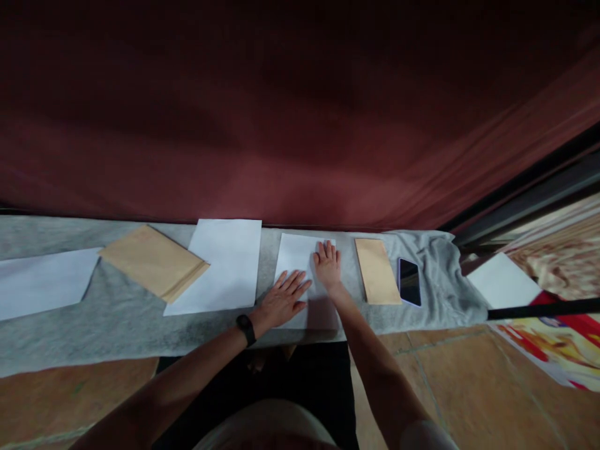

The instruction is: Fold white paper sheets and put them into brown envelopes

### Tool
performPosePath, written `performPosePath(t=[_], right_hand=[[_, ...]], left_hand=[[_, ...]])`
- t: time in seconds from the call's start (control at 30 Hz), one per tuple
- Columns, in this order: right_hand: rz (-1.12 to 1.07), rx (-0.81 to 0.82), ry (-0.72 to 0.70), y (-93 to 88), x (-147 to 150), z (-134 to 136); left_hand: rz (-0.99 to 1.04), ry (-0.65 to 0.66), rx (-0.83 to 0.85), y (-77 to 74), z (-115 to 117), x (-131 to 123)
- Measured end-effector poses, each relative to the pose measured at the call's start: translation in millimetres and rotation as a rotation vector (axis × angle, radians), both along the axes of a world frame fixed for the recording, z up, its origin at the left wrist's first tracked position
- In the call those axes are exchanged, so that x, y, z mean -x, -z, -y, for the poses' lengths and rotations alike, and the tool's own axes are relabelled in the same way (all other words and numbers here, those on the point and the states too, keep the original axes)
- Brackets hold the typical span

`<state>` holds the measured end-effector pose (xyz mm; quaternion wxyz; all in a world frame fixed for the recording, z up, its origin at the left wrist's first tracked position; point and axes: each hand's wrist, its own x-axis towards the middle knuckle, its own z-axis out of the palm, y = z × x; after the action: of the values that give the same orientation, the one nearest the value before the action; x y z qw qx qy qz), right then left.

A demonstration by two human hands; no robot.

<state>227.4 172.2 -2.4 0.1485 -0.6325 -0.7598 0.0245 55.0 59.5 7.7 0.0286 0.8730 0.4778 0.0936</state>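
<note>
A white sheet of paper (293, 250) lies in front of me on a grey cloth. My left hand (284, 301), with a dark band on its wrist, rests flat on the paper's left part, fingers spread. Farther up, near the sheet's right edge, my right hand (328, 265) also lies flat with its fingers apart. Neither hand grips anything. To the left is another white sheet (234, 262), its left part covered by a brown paper envelope (154, 259). A smaller tan envelope or card (379, 272) lies to the right of my right hand.
The grey cloth (126, 331) covers a long, narrow surface against a dark red curtain (262, 169). A phone (409, 282) lies at the right, by bunched cloth. More white paper (42, 281) is at far left. Beyond the right end are a dark bar (539, 310) and a colourful printed sheet (562, 350).
</note>
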Motion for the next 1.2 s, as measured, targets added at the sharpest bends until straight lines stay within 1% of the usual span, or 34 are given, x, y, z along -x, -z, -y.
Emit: performPosePath(t=[0.07,0.13,0.2,0.23,0.27,0.37,0.53,0.77,0.87,0.97,1.07,1.2], right_hand=[[0.006,0.019,-0.058,0.1,-2,27],[0.009,0.009,-0.102,3.1,-7,62],[0.035,-0.019,-0.244,7.7,-14,97],[0.039,-0.046,-0.251,10.0,-19,112],[0.035,-0.075,-0.207,11.9,-23,125],[0.035,-0.106,-0.149,15.0,-35,146],[0.023,-0.099,-0.142,14.6,-42,150],[-0.055,-0.131,-0.163,16.8,-42,152],[-0.054,-0.123,-0.163,17.6,-42,152],[-0.045,-0.111,-0.178,18.0,-45,151],[-0.036,-0.103,-0.25,17.6,-56,151],[0.01,-0.068,-0.398,14.3,-83,151]], left_hand=[[0.001,-0.002,0.004,-1.4,0,-1],[-0.001,0.002,0.004,-2.7,1,-1],[-0.003,0.015,0.0,-3.7,3,-1],[-0.002,0.023,-0.003,-3.9,3,-1],[-0.001,0.031,-0.006,-3.9,4,-1],[0.006,0.057,-0.016,-2.7,7,0],[0.029,0.174,-0.006,-2.6,17,6],[0.064,0.286,0.004,-11.6,37,15],[0.072,0.313,0.016,-13.0,43,17],[0.066,0.316,0.038,-11.4,47,19],[0.045,0.304,0.052,-9.2,51,19],[0.031,0.278,0.047,-9.3,55,19]])
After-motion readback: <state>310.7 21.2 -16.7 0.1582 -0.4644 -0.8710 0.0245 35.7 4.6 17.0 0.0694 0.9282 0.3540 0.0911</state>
